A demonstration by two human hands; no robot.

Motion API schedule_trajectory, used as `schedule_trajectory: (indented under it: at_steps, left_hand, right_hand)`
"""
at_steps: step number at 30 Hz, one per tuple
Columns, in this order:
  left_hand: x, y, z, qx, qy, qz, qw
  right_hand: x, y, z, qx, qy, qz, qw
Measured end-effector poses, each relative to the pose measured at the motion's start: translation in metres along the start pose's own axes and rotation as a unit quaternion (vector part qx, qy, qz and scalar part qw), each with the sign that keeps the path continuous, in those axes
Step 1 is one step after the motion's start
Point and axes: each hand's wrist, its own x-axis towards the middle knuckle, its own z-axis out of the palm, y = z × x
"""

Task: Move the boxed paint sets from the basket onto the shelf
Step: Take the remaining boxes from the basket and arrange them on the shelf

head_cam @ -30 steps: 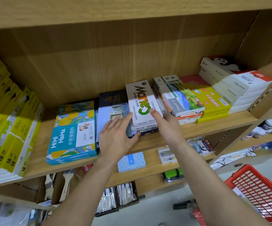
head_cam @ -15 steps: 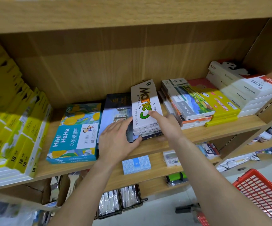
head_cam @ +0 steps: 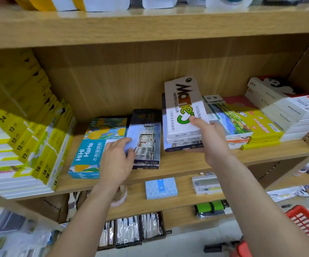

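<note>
Wooden shelf (head_cam: 177,160), gap between stacks

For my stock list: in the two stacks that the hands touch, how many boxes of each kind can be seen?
White water colour boxes: 2
Dark box beneath them: 1
Building-picture boxes: 2
Total: 5

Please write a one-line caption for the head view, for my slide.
Right hand lifts the Marie's boxes off the shelf; left hand rests on the dark box.
</note>
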Motion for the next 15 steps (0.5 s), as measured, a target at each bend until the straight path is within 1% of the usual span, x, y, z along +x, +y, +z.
schedule_trajectory:
  at_steps: [2, 5, 7, 10, 11, 15]
  left_hand:
    - [0.0, 0.0, -0.003, -0.031, 0.01, -0.021, 0.999]
    - [-0.005, -0.007, -0.009, -0.06, 0.017, -0.037, 0.997]
    - [-0.011, -0.012, -0.012, -0.08, 0.015, -0.04, 0.996]
    - [-0.02, -0.016, -0.016, -0.086, -0.003, -0.033, 0.996]
    - [-0.023, -0.016, -0.016, -0.082, -0.007, -0.026, 0.996]
    - [-0.029, -0.02, -0.016, -0.052, -0.009, -0.009, 0.999]
  right_hand:
    - [-0.001, -0.003, 0.015, 0.009, -0.028, 0.016, 0.999]
    - [-0.004, 0.004, 0.043, -0.006, -0.072, 0.053, 0.996]
    - [-0.006, 0.015, 0.061, -0.026, -0.084, 0.078, 0.993]
    - [-0.01, 0.028, 0.08, -0.036, -0.081, 0.102, 0.991]
    - [-0.009, 0.029, 0.082, -0.055, -0.082, 0.1, 0.99]
    - [0.0, 0.03, 0.079, -0.209, -0.098, 0.051, 0.972]
